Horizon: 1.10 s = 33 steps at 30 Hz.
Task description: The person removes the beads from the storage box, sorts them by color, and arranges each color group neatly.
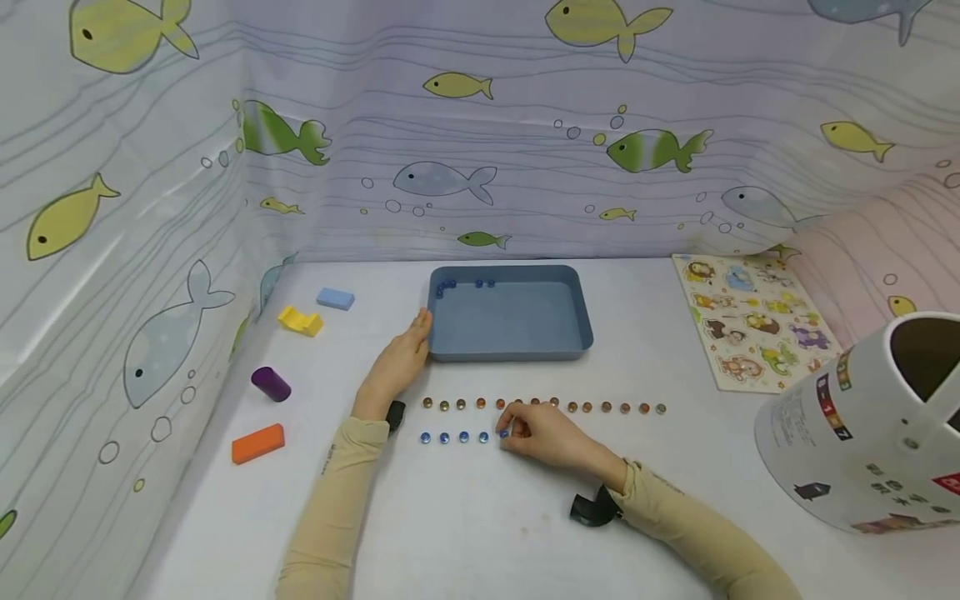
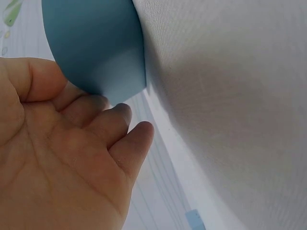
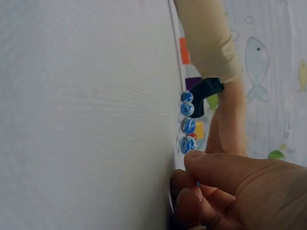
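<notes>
My right hand (image 1: 547, 432) pinches a blue glass marble (image 1: 504, 434) between thumb and fingertips, low at the right end of a row of blue marbles (image 1: 463, 437). In the right wrist view, the thumb and fingers mostly hide the pinched marble, while swirled blue marbles (image 3: 187, 125) line up beyond. Behind this row runs a longer line of amber-brown marbles (image 1: 481, 403), partly covered by the hand. My left hand (image 1: 397, 362) rests its fingers against the left side of a blue-grey tray (image 1: 512, 357); several dark blue marbles (image 1: 441, 288) lie in its far left part.
Left on the table are a light blue block (image 1: 335, 298), a yellow curved block (image 1: 300, 322), a purple cylinder (image 1: 271, 383) and an orange block (image 1: 258, 443). To the right stand a sticker sheet (image 1: 757, 325) and a large white bucket (image 1: 840, 442). A fish-patterned curtain (image 1: 525, 208) encloses the table.
</notes>
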Available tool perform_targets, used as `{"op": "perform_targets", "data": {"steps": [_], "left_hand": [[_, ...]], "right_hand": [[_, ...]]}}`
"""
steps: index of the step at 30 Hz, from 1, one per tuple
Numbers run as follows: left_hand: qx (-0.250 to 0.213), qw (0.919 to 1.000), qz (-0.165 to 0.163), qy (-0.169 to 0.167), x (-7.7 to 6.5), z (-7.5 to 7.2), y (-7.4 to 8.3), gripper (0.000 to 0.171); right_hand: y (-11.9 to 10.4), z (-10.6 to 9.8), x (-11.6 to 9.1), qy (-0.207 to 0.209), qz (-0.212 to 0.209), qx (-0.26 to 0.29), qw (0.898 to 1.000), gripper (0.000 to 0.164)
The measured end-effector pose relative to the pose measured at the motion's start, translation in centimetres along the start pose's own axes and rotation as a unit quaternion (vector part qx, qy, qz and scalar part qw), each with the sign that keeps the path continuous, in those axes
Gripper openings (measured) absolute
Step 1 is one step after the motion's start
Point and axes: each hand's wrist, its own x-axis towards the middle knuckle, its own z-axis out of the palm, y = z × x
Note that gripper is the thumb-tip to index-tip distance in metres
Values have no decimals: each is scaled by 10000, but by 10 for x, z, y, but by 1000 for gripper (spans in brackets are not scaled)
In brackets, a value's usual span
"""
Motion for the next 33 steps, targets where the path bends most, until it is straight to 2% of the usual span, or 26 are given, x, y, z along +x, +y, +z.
{"op": "perform_targets", "data": {"steps": [7, 11, 13, 16, 19, 23, 28, 33], "left_hand": [[7, 10000, 6, 5, -1, 0, 0, 51], [59, 10000, 29, 47, 0, 0, 0, 51], [77, 9999, 42, 79, 0, 0, 0, 51], [29, 10000, 25, 63, 0, 0, 0, 51], [-8, 10000, 19, 20, -1, 1, 0, 51], [-10, 10000, 8, 23, -2, 1, 1, 51], [-75, 10000, 16, 52, -2, 0, 1, 52], [-35, 10000, -1, 24, -1, 0, 1, 52]], "right_hand": [[-2, 5, 0, 224, 73, -316, 9992, 11], [-2, 6, 2, 212, 51, -488, 9986, 12], [-2, 3, 2, 95, 65, -410, 9991, 13], [0, -4, 1, -214, 99, 21, 9997, 16], [3, -19, 2, -558, 165, 645, 9962, 20], [4, -46, 7, -774, 199, 1316, 9881, 23], [-1, -81, 18, -781, 94, 1726, 9819, 28], [0, -109, 42, -514, 70, 1964, 9792, 29]]}}
